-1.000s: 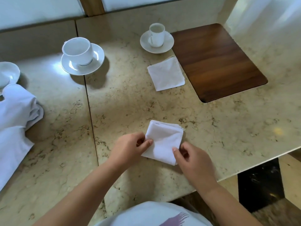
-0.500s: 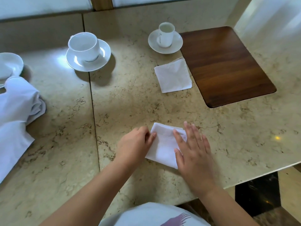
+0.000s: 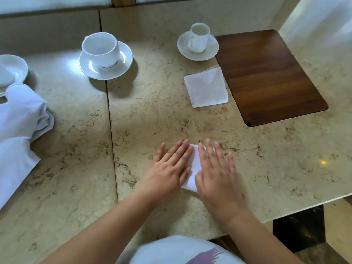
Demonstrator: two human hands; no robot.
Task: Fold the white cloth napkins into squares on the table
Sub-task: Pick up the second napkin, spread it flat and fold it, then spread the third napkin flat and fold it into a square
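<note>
Here, both of a person's hands lie flat on a folded white napkin (image 3: 194, 168) near the front edge of the marble table (image 3: 152, 115). The left hand (image 3: 171, 168) rests palm down with its fingers straight and close together, covering the napkin's left side; the right hand (image 3: 215, 172) presses the right side with its fingers straight and slightly spread. Neither hand pinches or curls around the cloth (only a narrow strip of white shows between them, plus a corner at the near edge).

Half a second ago the left hand was still loosely curled at the napkin's left edge while the right hand was already flat; a second ago both hands were pinching the near corners. Now both are laid out over the cloth.

Farther back, a second folded napkin (image 3: 206, 87) lies square beside a dark wooden placemat (image 3: 266, 75), just in front of a small cup on a saucer (image 3: 198, 44). A larger cup and saucer (image 3: 104, 56) stand to the left. A heap of unfolded white cloth (image 3: 19, 119) lies at the table's left edge.
</note>
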